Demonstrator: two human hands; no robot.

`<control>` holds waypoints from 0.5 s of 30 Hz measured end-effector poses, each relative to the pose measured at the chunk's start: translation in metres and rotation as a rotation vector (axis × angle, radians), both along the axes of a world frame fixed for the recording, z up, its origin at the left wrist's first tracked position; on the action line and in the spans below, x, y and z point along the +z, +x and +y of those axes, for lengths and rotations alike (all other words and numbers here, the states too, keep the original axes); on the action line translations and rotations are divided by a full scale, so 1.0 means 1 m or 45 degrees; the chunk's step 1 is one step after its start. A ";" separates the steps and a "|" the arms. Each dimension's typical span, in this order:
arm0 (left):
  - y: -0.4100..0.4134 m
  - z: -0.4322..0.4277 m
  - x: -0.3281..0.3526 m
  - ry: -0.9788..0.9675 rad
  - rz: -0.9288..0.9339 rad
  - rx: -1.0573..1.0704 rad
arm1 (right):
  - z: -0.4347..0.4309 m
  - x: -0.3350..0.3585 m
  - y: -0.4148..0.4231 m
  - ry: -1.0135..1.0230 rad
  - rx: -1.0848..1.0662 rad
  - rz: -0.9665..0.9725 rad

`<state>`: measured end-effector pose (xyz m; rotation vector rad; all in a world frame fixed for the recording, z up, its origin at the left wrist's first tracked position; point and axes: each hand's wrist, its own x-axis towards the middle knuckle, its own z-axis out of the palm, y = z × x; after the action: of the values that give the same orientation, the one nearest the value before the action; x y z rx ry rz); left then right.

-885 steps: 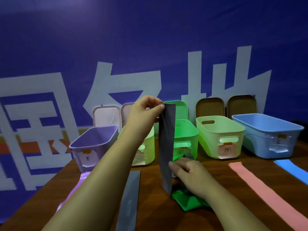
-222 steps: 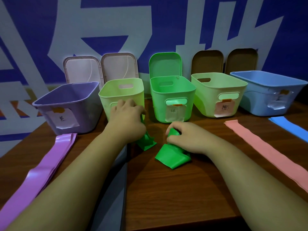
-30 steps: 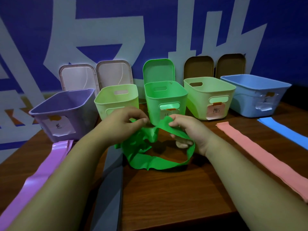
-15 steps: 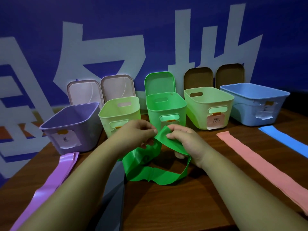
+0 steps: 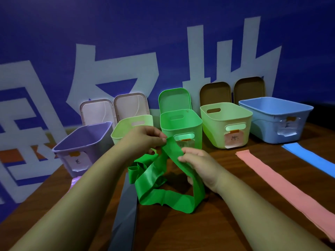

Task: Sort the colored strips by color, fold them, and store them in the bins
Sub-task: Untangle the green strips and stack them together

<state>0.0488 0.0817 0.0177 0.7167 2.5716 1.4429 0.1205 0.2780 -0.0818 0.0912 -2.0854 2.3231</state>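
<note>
Slack has come out of the green strip (image 5: pixel 163 194): some seconds ago it lay as a crumpled wad on the table in front of the green bin (image 5: pixel 198 129), and now we have it drawn up into an open, twisted loop. Our left hand (image 5: pixel 145 140) pinches one end between thumb and fingertips, raised just before the bin's front wall. Our right hand (image 5: pixel 199 163), lower and nearer to us than the bin, pinches the band further along, its other fingers curled beneath it. The rest droops to the table, one part bunched in folds. We judge this to be untangling, not yet folding; nothing green has reached the bin. The gray strip (image 5: pixel 126 214) to the bin's near left and the pink strip (image 5: pixel 282 180) to its right lie unfolded
</note>
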 end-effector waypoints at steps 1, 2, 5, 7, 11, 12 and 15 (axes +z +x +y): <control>0.000 0.001 0.005 0.018 0.025 0.007 | 0.000 -0.001 -0.002 0.000 -0.004 -0.007; 0.000 0.001 0.011 0.038 0.050 0.012 | 0.000 -0.003 -0.004 0.005 -0.020 -0.022; 0.004 0.006 0.030 0.116 0.131 0.035 | 0.000 -0.006 -0.005 -0.009 0.004 -0.061; 0.006 0.010 0.044 0.204 0.212 0.057 | 0.002 -0.008 -0.007 -0.074 -0.013 -0.048; 0.013 0.012 0.076 0.233 0.467 0.130 | 0.005 -0.013 -0.011 -0.279 -0.001 0.028; 0.014 0.012 0.085 0.212 0.536 0.156 | 0.004 -0.012 -0.012 -0.325 0.000 0.040; 0.018 0.013 0.107 0.204 0.641 0.179 | 0.003 -0.007 -0.009 -0.347 -0.097 0.100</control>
<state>0.0666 0.0946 0.1251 1.0593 2.9433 1.7116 0.1111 0.2811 -0.0887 0.0948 -1.6881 2.4862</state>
